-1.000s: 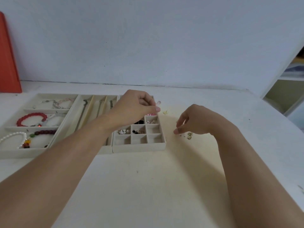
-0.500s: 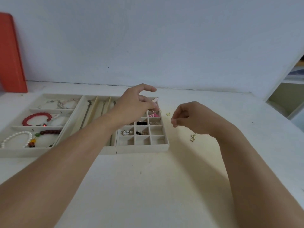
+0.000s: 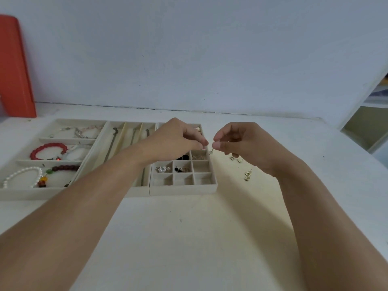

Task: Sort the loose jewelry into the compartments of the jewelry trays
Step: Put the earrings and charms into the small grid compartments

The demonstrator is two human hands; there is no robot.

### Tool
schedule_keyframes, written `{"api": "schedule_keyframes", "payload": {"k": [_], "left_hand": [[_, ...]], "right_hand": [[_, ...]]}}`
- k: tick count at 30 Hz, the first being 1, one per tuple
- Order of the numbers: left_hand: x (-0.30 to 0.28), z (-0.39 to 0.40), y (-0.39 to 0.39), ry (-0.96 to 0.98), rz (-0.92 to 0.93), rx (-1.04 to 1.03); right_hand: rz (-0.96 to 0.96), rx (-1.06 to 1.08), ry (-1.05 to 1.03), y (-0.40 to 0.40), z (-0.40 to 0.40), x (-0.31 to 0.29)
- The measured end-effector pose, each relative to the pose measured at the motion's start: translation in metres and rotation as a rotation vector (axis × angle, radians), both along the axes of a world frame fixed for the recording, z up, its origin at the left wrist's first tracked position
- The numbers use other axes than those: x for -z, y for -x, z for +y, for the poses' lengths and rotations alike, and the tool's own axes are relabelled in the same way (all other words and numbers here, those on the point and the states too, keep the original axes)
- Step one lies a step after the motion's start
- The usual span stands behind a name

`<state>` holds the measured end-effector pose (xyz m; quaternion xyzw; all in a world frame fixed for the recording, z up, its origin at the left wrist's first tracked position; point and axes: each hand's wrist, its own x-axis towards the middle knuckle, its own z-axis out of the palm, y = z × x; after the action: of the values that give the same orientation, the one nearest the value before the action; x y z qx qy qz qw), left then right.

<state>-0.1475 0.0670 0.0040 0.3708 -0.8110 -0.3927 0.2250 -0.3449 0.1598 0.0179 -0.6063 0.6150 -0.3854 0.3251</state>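
Head view: left hand [image 3: 178, 139] and right hand [image 3: 237, 141] pinch a tiny earring [image 3: 211, 151], hard to make out, above grid tray [image 3: 182, 189]; left hand hides far compartments.

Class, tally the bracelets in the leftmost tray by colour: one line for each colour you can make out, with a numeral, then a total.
Red bracelet: 1
White pearl bracelet: 1
Dark maroon bracelet: 1
Pale pink and silver bracelet: 1
Total: 4
All lie in the leftmost tray; the far compartment's contents are small and tangled, so its count is uncertain.
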Motion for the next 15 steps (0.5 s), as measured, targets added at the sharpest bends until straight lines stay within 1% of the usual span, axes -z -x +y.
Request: {"api": "schedule_keyframes", "payload": {"k": [4, 10, 15], "left_hand": [[0.0009, 0.0012, -0.0016, 0.022, -0.052, 0.06], [0.0007, 0.0053, -0.0009, 0.024, -0.049, 0.106], [0.003, 0.0033, 0.0004, 0.047, -0.057, 0.082]], "right_hand": [[-0.079, 0.02, 0.012, 0.001, -0.0003, -0.0004], [-0.114, 0.026, -0.002, 0.0012, -0.0022, 0.0012], [-0.068, 0.018, -0.023, 0.0022, -0.0027, 0.0012]]}}
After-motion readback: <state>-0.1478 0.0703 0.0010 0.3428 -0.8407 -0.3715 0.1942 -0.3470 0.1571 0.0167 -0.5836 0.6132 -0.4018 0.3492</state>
